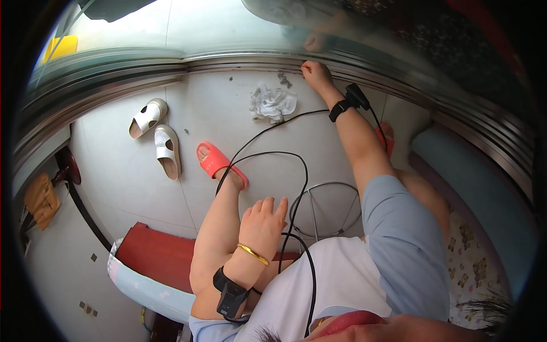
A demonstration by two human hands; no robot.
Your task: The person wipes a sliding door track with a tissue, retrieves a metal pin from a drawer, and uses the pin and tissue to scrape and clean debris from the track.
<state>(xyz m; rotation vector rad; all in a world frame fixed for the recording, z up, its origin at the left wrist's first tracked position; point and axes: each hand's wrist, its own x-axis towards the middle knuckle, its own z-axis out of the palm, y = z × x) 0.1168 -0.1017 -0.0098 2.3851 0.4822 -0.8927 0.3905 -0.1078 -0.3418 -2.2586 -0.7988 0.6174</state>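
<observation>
My right hand reaches forward to the metal sliding-door track, its fingers curled closed at the groove. Whatever it may pinch there is hidden. Left of that hand, a crumpled heap of white tissues lies on the tiled floor, with a patch of grey dirt between it and the track. My left hand hovers or rests near my leg, fingers stretched out and holding nothing. Each wrist wears a black strapped device with a cable.
A glass door pane stands beyond the track. White shoes lie at left, and a coral slipper is on my foot. A round wire stand sits by my knees. Black cables loop across the front. A red-topped seat is at left.
</observation>
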